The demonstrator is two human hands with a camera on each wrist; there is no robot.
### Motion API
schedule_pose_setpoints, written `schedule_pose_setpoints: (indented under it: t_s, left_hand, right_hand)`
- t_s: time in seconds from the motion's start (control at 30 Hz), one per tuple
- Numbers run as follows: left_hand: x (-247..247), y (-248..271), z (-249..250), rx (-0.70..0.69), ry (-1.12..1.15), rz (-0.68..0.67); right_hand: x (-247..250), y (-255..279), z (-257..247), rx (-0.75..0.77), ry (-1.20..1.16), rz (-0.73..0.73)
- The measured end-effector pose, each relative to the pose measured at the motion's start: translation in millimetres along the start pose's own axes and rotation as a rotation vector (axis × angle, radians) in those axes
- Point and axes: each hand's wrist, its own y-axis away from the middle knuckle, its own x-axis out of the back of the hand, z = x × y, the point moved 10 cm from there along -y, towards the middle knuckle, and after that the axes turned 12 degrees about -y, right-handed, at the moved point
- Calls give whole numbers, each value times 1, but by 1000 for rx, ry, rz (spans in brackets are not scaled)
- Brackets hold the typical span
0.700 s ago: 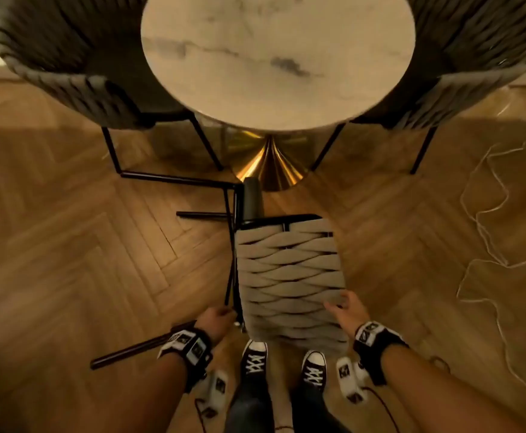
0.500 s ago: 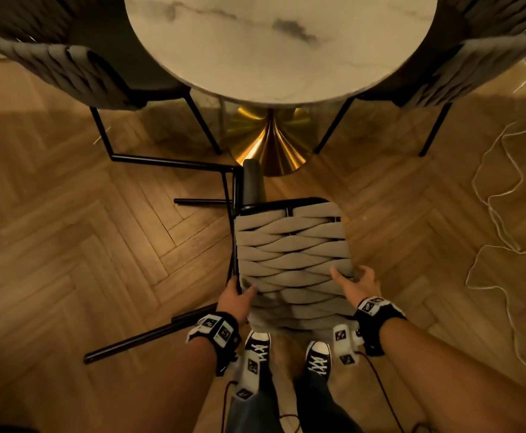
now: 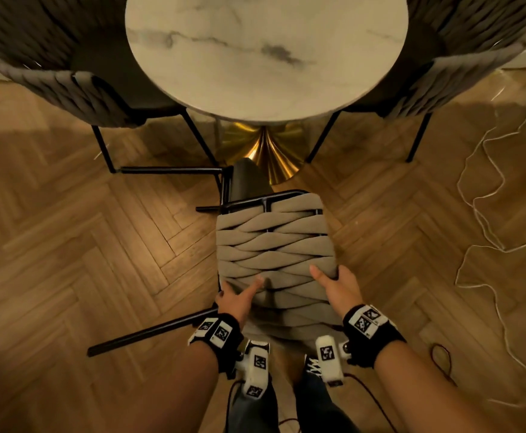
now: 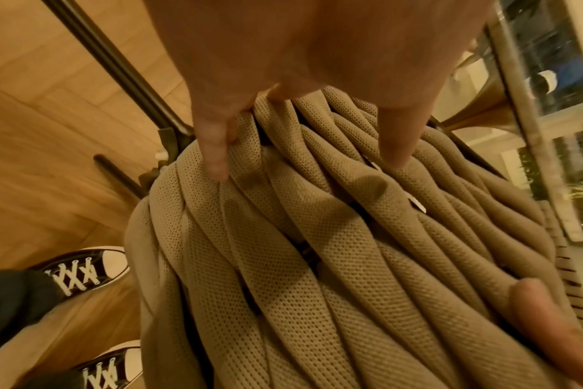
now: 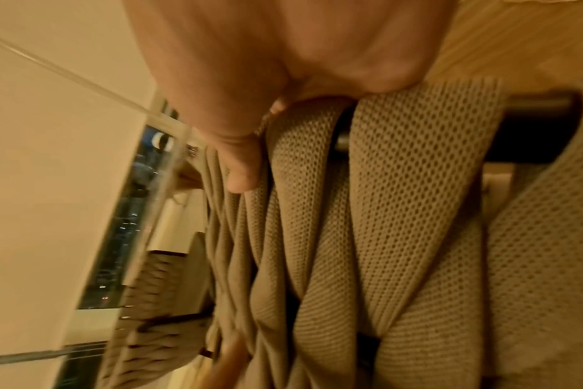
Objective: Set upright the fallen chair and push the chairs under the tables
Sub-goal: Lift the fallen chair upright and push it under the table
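Note:
The fallen chair (image 3: 274, 242) lies on its side on the wood floor before the round marble table (image 3: 264, 51), its beige woven back facing up and its black legs (image 3: 149, 331) pointing left. My left hand (image 3: 236, 296) grips the back's left edge, thumb on the weave. My right hand (image 3: 333, 282) grips the right edge, thumb on top and the other fingers hidden behind it. In the left wrist view my fingers (image 4: 213, 152) press into the woven straps (image 4: 316, 263). The right wrist view shows my thumb (image 5: 243, 171) against the straps (image 5: 400, 237).
Two grey woven chairs stand at the table, one at the left (image 3: 55, 67) and one at the right (image 3: 474, 57). The table's gold base (image 3: 268, 151) is just beyond the fallen chair. A thin white cable (image 3: 480, 189) trails over the floor at the right. My shoes (image 4: 84, 265) are close behind the chair.
Both hands have slid from the back's near end up onto its two side edges and taken hold. The chair's back now looks larger and nearer.

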Motion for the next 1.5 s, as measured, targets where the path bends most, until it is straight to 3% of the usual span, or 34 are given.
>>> schedule_pose_setpoints:
  t_s: [0.07,0.17,0.27,0.43,0.67,0.73,0.8,0.87,0.93,1.0,1.03,1.1,1.17,1.23,1.3,1.37,1.5]
  left_hand:
    - [3,-9,-5,1,18,-10]
    - [8,25,25,-33,73,-29]
    - [-3,46,42,-30,201,-130]
    - [-26,54,48,-12,219,-269]
    - [-6,72,48,26,291,-216]
    - [9,83,45,28,366,-206]
    - [23,94,45,-3,406,-220]
    - [42,103,43,-41,403,-194]
    - [62,111,39,-47,424,-140]
    - [78,115,33,-34,458,-101]
    - [88,116,27,-33,462,-76]
    - [103,116,20,-36,422,-37]
    - [120,114,10,-27,342,37]
    - [141,106,-5,-11,332,137]
    - [163,100,-16,9,329,212]
    - [176,94,-21,3,319,230]
    - [176,93,-13,-38,285,177]
  right_hand:
    - [-4,17,-35,76,-8,-6]
    - [-8,33,-81,159,60,-15]
    - [-13,43,-116,210,145,-38]
    - [-16,56,-143,223,351,-25]
    - [-52,73,-142,229,398,-123]
    - [-75,82,-131,127,233,-245]
    - [-102,91,-111,-79,-34,-418]
    - [-112,91,-96,-202,-86,-468]
    - [-96,68,-86,-134,29,-341]
    - [-50,36,-80,-10,252,-35]
    - [-23,31,-74,-16,392,126]
    - [32,27,-51,-122,586,390]
    - [75,32,-24,-268,614,528]
    - [100,29,22,-456,550,514]
    - [101,24,66,-608,392,361]
    - [95,25,84,-669,229,281]
    - [94,39,71,-633,41,368]
